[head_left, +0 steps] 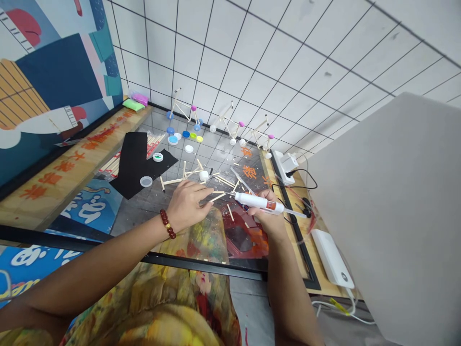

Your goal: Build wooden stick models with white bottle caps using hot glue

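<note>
My right hand [268, 218] is wrapped round a white glue gun [257, 202], with a clear glue stick [295, 212] poking out of its back end. The gun's nozzle points left, at thin wooden sticks [219, 194] pinched between the thumb and fingers of my left hand [189, 202]. Whether tip and wood touch, I cannot tell. Beyond my left hand lie a joined stick frame [173, 181] and a small white cap [203, 176]. Loose sticks [226, 180] and a clear glue stick [242, 179] lie past the gun's nozzle.
Along the tiled wall stand several stick models [226, 120] with coloured round parts. Bottle caps [173, 140], black cloth [139, 168] and bagged sticks [111, 166] lie at left. At right are a power strip [284, 168], cables and a white power bank [332, 257].
</note>
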